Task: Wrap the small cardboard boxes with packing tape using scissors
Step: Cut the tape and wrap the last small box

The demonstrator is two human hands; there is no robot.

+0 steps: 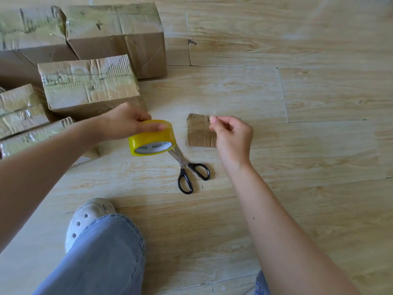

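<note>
Blue denim trouser leg (102, 252) and a white perforated clog (85, 216) filled the bottom of the frame, and just above them a pair of black-handled steel scissors (181, 161) lay untouched on the pale wood-patterned floor (297, 145), their blade tips hidden behind the tape roll. At centre left the left hand (125, 122) gripped a yellow roll of clear packing tape (148, 141), fingers curled over its rim and holding it off the floor. At centre right the right hand (232, 135) was held above the near end of a small flat brown cardboard box (198, 133), which lay on the floor and was the piece being worked on. That hand's fingers were curled, with thumb and forefinger pinched together; whether a clear tape end sat between them could not be told. The box's surface looked creased and faintly glossy, so some tape may already have been on it, though that was uncertain. In the upper left, a pile of larger brown cardboard boxes (89, 86) showed wrinkled shiny tape across their tops and appeared finished. By that reading the task was well along: what remained was drawing tape over this box, cutting it with the scissors and pressing it down.
</note>
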